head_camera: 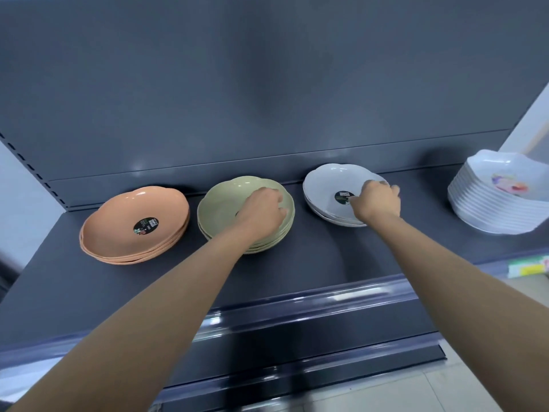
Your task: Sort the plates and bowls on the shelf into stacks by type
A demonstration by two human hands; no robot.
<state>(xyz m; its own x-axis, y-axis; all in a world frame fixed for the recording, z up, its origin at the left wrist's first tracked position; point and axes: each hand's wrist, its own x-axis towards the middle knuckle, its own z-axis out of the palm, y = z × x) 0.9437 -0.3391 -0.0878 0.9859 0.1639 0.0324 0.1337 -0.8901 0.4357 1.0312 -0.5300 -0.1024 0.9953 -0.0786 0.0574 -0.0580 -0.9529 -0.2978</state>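
Three low stacks of scalloped plates sit in a row on the dark shelf. The orange stack is at the left, the green stack in the middle, the pale grey stack to the right. My left hand rests on the near right rim of the top green plate, fingers curled over it. My right hand grips the near right rim of the top grey plate, beside its dark round sticker. A tall stack of white bowls with a printed picture inside stands at the far right.
A dark back panel rises behind the plates. The shelf's front edge carries a shiny price rail, with a lower shelf edge under it. A pale tiled floor shows at the lower right.
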